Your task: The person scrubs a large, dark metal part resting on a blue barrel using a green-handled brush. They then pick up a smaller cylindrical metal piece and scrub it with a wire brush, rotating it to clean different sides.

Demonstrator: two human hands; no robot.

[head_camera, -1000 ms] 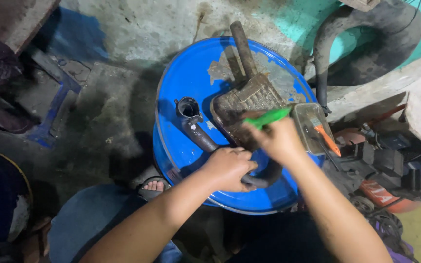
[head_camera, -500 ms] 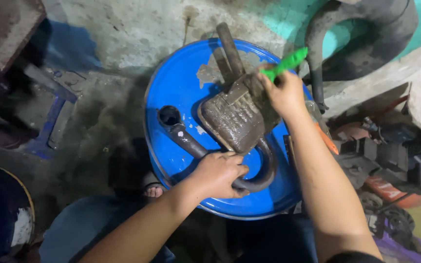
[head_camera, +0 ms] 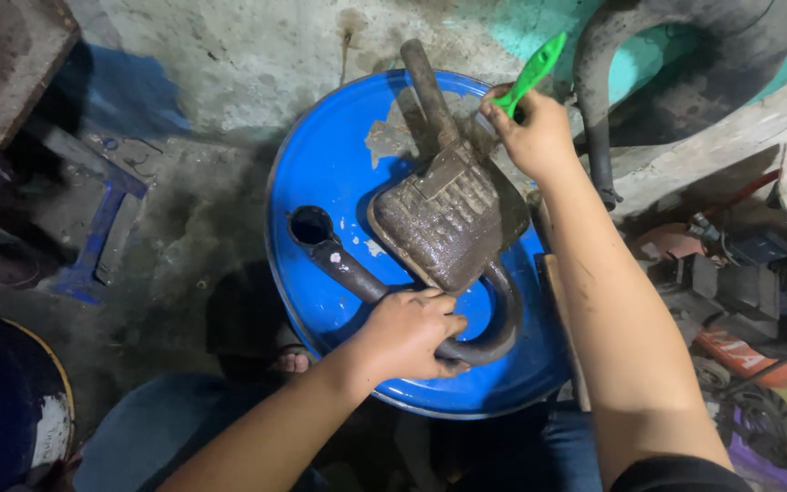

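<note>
The left hand (head_camera: pixel 407 333) clamps its fingers round the rusty curved exhaust pipe (head_camera: pixel 453 264) lying on the round blue drum lid (head_camera: pixel 330 164). At the lid's far edge, the right hand (head_camera: pixel 535 132) has its fingers closed on a green-handled brush (head_camera: pixel 530 73).

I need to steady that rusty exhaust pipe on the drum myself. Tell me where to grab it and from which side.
Grip the exhaust pipe at the curved tube near the blue drum edge closest to the person, coming from that near side. The tube is round and narrow enough to wrap; the left hand already holds it there. The flat ribbed body looks too broad, and the right hand works a green-handled brush at the far end.
</note>
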